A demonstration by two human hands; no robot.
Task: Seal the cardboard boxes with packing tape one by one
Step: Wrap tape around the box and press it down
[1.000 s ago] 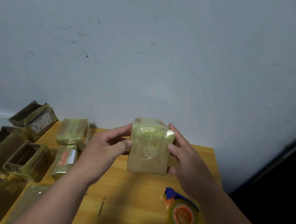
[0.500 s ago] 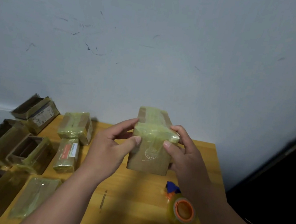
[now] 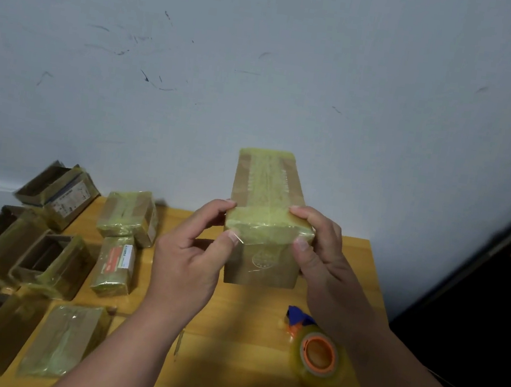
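Filling the upper part of the view, a pale grey-blue wall (image 3: 264,64) carries scattered dark scuff marks, and a dark doorway or door edge (image 3: 479,287) cuts in at the right. Below the wall sits a yellow wooden table (image 3: 245,338). Its left side is crowded with cardboard boxes — several open ones (image 3: 3,273) with yellowish tape on their walls lie toward the near left, one (image 3: 57,186) sits at the far left, and taped-shut ones (image 3: 129,215) rest nearer the middle, one (image 3: 115,264) with a red-and-white label on top.

Above the middle of the table, a tape-wrapped box (image 3: 265,217) is held up off the surface. It is an elongated block whose long axis runs away from the person toward the wall, its far end tilted upward; the near end face, bearing a round stamp, points back at the camera.

Both hands grip its near end. The left hand (image 3: 187,269) curls on the left side, thumb pressed on the near face and fingers on the top edge; the right hand (image 3: 324,264) mirrors it on the right — thumb on the near face, fingers over the top.

On the near right of the table lies a tape roll (image 3: 318,357) with an orange core, a blue piece (image 3: 295,315) just beyond it.
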